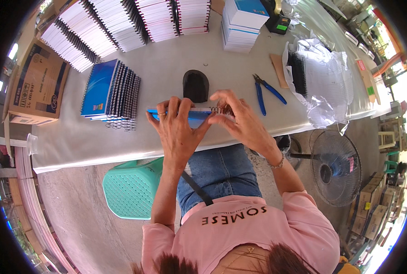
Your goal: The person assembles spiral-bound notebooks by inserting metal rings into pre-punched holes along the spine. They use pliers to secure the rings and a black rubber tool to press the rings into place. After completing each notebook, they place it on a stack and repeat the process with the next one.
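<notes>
My left hand (173, 125) grips a blue-covered notebook (198, 115) near the table's front edge. Its fingers lie over the top and the thumb is on the near side. At the notebook's right end, my right hand (244, 121) has its fingers closed around a black spiral binding coil (217, 110). Some of the coil's loops show between the two hands; the rest is hidden by the right fingers. Just beyond the notebook lies a dark, rounded pad (195, 86). Blue-handled cutting pliers (269, 92) rest open to the right.
Spiral-bound blue notebooks (102, 89) are stacked at left, beside a cardboard box (39, 82). Several rows of bound books (155, 18) line the back. Farther right are loose book blocks (240, 39), a tape dispenser (278, 23) and black coils (298, 73) in crumpled wrapping (326, 73).
</notes>
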### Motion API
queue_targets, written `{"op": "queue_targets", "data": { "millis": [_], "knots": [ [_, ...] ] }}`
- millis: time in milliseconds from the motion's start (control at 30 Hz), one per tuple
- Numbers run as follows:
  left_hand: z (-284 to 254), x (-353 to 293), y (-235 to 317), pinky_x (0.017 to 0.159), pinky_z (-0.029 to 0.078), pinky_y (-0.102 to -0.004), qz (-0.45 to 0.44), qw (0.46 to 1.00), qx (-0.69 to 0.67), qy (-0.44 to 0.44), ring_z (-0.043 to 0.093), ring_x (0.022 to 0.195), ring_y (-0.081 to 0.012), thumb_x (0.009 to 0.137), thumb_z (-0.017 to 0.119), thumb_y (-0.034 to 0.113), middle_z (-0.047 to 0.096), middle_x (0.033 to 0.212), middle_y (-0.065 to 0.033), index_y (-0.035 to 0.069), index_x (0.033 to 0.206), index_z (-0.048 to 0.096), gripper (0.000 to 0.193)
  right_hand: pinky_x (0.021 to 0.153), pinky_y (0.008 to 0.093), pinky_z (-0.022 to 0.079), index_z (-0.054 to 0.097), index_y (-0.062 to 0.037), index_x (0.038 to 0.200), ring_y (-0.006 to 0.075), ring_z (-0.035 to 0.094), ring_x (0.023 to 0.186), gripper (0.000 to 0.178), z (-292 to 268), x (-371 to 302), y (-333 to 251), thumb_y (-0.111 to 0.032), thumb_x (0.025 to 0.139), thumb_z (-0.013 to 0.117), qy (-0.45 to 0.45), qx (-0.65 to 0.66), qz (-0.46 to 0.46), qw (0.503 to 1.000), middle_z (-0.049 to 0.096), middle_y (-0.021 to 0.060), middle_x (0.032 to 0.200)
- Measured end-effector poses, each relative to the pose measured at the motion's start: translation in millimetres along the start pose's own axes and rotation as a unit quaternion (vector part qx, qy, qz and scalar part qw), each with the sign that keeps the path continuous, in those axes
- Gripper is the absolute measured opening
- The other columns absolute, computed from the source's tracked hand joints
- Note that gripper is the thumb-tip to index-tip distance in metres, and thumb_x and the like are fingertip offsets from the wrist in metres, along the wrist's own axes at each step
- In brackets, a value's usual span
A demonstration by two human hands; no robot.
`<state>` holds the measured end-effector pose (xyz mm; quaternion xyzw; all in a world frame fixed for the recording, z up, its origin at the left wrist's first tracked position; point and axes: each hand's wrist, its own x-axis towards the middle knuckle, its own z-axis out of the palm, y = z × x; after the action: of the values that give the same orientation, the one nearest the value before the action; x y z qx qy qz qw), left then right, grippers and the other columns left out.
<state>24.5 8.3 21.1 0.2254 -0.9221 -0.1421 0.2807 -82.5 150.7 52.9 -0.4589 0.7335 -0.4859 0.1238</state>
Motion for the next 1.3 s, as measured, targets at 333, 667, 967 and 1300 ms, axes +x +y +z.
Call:
{"op": "queue_targets", "data": {
  "millis": [333,667,967,1300],
  "knots": [
    [-5.0,1.5,-0.6,0.098,0.024,-0.0567,0.009,1.000,-0.010,0.000,0.049,0.106,-0.0248,0.082,0.077,0.040,0.054,0.098,0.0013,0.015,0.100,0.061,0.034,0.091,0.0409,0.035,0.055,-0.0076,0.105,0.0264,0.060,0.095,0.014,8.1,6.4,14.7,-0.017,0.096,0.060,0.047,-0.152,-0.077,0.984,0.065,0.0084,0.098],
    [-7.2,-3.6,-5.9,0.101,0.034,-0.0522,-0.048,0.972,-0.181,0.144,0.036,0.129,-0.0367,0.075,0.087,0.026,0.034,0.132,-0.0200,0.010,0.122,0.053,0.061,0.088,0.0411,0.039,0.059,-0.0051,0.096,0.0281,0.064,0.084,0.012,10.8,17.6,10.7,-0.017,0.095,0.062,0.058,-0.190,-0.131,0.971,0.068,0.0086,0.084],
    [-1.8,-7.7,-25.3,0.096,0.036,-0.0512,-0.071,0.982,-0.161,0.071,0.037,0.118,-0.0341,0.072,0.089,0.036,0.039,0.119,-0.0183,0.005,0.112,0.050,0.064,0.105,0.0440,0.041,0.067,-0.0110,0.109,0.0339,0.043,0.133,0.028,-9.2,63.4,40.7,-0.031,0.089,0.071,-0.059,-0.133,-0.102,0.984,0.049,0.0128,0.140],
    [-16.5,-3.9,-41.7,0.092,0.039,-0.0477,-0.038,0.981,-0.192,0.015,0.037,0.112,-0.0325,0.063,0.093,0.037,0.041,0.107,-0.0136,0.004,0.107,0.048,0.071,0.102,0.0326,0.043,0.070,-0.0083,0.111,0.0244,0.057,0.115,0.047,-33.7,73.1,64.9,-0.038,0.077,0.082,-0.249,0.260,0.123,0.925,0.062,0.0109,0.126]
  ]
}}
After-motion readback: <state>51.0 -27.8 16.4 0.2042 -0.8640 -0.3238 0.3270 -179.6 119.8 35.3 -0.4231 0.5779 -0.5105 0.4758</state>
